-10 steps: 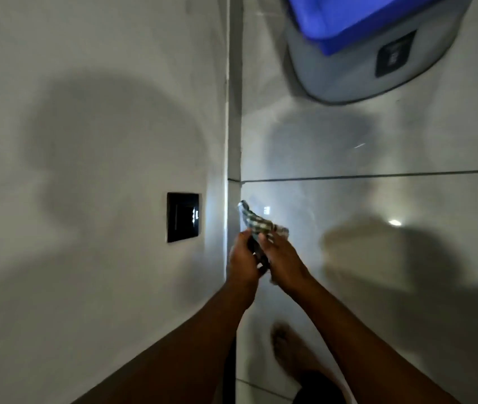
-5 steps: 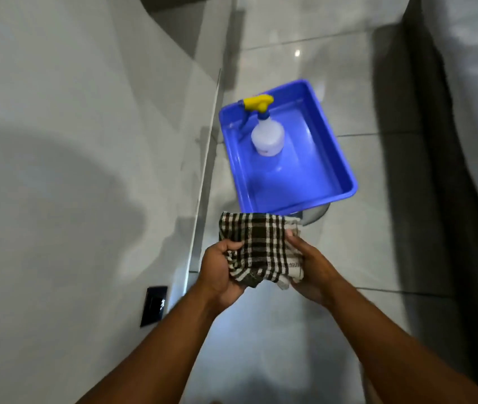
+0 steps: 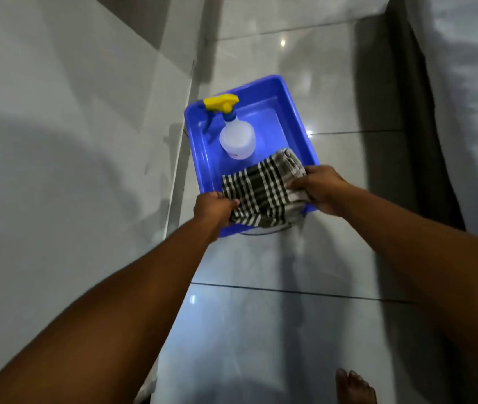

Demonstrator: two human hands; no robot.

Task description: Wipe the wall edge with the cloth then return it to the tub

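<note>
A black-and-white checked cloth [image 3: 262, 189], folded, is stretched between both hands over the near end of a blue tub [image 3: 200, 158]. My left hand [image 3: 213, 205] grips the cloth's near-left edge at the tub's near rim. My right hand [image 3: 321, 189] pinches its right side above the tub's right rim. I cannot tell whether the cloth touches the tub floor. The grey wall [image 3: 71, 141] runs along the left, its lower edge [image 3: 181, 158] right beside the tub.
A white spray bottle [image 3: 236, 138] with a yellow and blue trigger stands in the tub's far half. The tub sits on a round grey base over glossy floor tiles [image 3: 261, 330]. A dark curtain or cover [image 3: 401, 112] hangs at the right. A bare foot [image 3: 354, 387] shows at the bottom.
The view swung up from the wall socket to the tub. Both hands unfolded the bunched cloth flat and carried it forward, from short of the tub to over its near end.
</note>
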